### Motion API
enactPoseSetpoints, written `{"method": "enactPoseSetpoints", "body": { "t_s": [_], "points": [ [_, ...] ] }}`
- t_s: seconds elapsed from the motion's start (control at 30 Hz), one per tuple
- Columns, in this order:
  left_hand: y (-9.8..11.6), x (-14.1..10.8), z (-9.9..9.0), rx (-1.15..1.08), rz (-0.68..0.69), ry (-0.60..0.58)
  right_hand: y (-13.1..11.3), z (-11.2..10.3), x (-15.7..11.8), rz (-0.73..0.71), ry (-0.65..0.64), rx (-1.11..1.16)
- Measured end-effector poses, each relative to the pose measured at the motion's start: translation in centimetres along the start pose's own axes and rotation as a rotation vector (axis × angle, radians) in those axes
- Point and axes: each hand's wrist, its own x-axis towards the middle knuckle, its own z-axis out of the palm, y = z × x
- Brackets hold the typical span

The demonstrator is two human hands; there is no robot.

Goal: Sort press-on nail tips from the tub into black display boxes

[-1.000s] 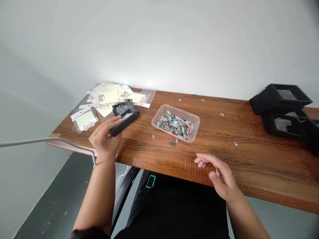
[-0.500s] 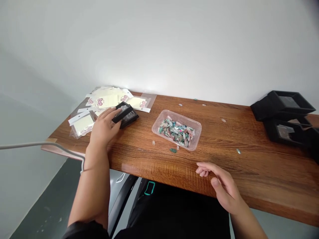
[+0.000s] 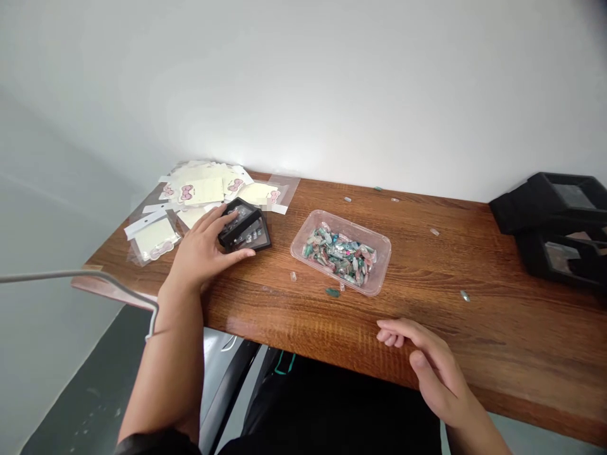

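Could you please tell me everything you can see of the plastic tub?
The tub is rectangular with rounded corners, a thin rim and low walls, and looks like clear plastic. It stands upright and open on the wooden table, turned at a slant. A heap of small, shiny pieces, mostly green, pinkish and clear, lies inside, below the rim. One green piece lies just in front of it, apart. Neither the left hand nor the right hand touches it.

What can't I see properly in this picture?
In the head view:
Upper black case: partly hidden by the left hand.
Black trays: cut off by the right edge.
Plastic tub: floor mostly covered by colourful pieces.
Pale cards: tiny marks too small to read.
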Motion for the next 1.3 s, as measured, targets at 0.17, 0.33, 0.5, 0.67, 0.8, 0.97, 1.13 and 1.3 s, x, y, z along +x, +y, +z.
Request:
{"method": "enactPoseSetpoints", "body": {
  "t_s": [0.17, 0.33, 0.5, 0.67, 0.8, 0.97, 1.13, 1.3],
  "points": [
    [0.2, -0.2, 0.1, -0.003, 0.026, 0.002, 0.3, -0.2, -0.2, 0.011, -0.018, -0.026],
    [0.4, -0.1, 0.4, 0.014, 0.003, 0.07, 0.3, -0.2, -0.2, 0.005, -0.028, -0.032],
    [0.0, 0.0, 0.6, 0.026, 0.006, 0.125, -0.2, -0.2, 0.3, -0.023, -0.028, -0.042],
    [0.1, 0.0, 0.9, 0.037, 0.054, 0.163, -0.3, -0.2, 0.4, -0.027, -0.027, -0.047],
    [0.0, 0.1, 1.2, 0.04, 0.096, 0.19, -0.2, -0.2, 0.3, -0.028, -0.04, -0.055],
    [0.0, 0.0, 1.3, 0.036, 0.138, 0.211, -0.2, -0.1, 0.3, -0.007, -0.056, -0.066],
    [0.1, -0.3, 1.2, 0.029, 0.164, 0.24, -0.2, -0.2, 0.5, -0.026, -0.058, -0.061],
    [0.9, -0.8, 0.8, -0.028, 0.182, 0.358, -0.2, 0.1, 0.6, -0.05, -0.029, -0.04]
  ]
}}
